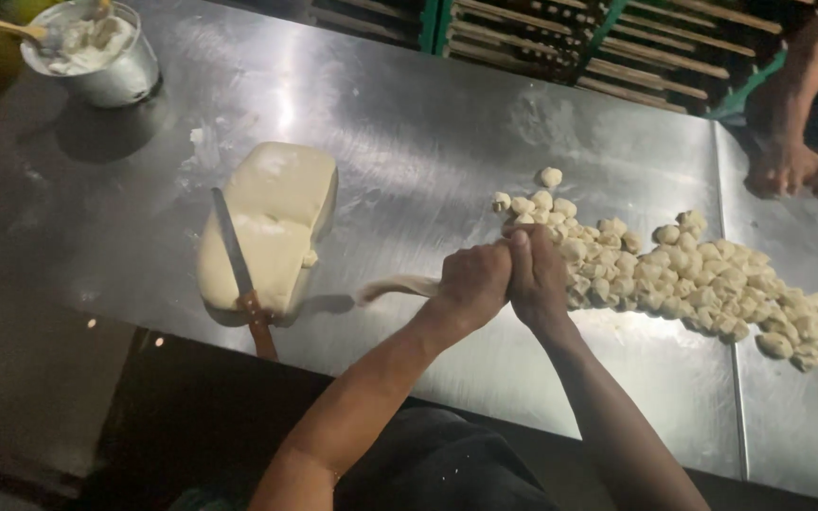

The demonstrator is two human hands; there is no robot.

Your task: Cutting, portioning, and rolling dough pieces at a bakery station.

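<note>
My left hand is closed around a rope of pale dough whose loose end trails left across the steel table. My right hand presses against the left one and pinches the rope's front end, right beside a long heap of small dough pieces. A large slab of dough lies further left with a wooden-handled knife resting on it.
A metal bowl of white paste with a wooden spoon stands at the far left corner. Another person's hands work at the far right edge. Wooden racks stand behind the table.
</note>
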